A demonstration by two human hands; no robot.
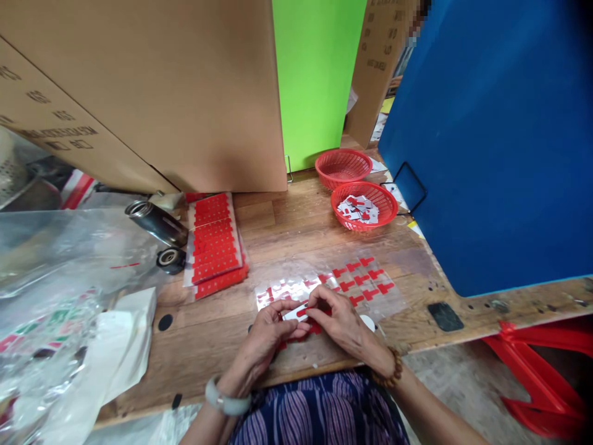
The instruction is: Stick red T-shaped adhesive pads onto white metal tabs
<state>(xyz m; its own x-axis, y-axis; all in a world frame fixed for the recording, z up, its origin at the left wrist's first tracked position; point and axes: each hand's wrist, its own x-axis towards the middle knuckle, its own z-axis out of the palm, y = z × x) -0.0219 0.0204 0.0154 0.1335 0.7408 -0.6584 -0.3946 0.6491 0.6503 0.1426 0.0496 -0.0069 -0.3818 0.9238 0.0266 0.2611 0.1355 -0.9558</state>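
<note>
"KGS" was printed twice on the left cardboard box (74,120); lettering on the farther cardboard box (370,86) could not be surely read.

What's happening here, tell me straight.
A person's left hand holds a small white card just above the wooden table, while the right hand touches a red piece on it. Beyond the hands lies a clear sheet with rows of red shapes. Farther back, the nearer red basket holds a pile of white-and-red cards.
</note>
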